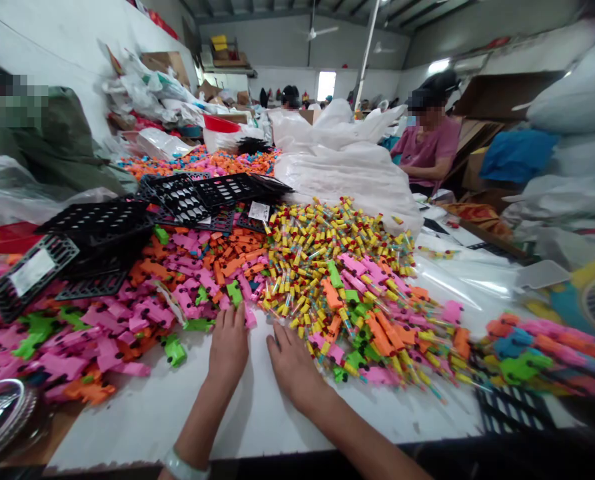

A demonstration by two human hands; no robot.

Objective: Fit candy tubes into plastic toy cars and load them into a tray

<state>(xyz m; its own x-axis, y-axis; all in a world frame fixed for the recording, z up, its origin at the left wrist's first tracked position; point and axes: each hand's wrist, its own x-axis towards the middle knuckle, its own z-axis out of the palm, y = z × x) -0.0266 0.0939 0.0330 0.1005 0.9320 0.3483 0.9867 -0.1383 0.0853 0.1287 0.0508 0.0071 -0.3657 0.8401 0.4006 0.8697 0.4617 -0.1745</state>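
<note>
Resting open on the white tabletop (pixel 257 427), your left hand (pixel 228 347) is at heaped toy cars (pixel 234 292); your right hand (pixel 294 367), also open, is beside yellow-capped tubes (pixel 304 240). Both look light and stiff, probably slick; pinch car sides or tube caps.

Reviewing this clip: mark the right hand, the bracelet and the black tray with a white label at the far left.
Right hand (pixel 296 371): head view, back of the hand.
Bracelet (pixel 186 468): head view, pale band on the left wrist.
Black tray (pixel 32 272): head view, on its white label.
</note>
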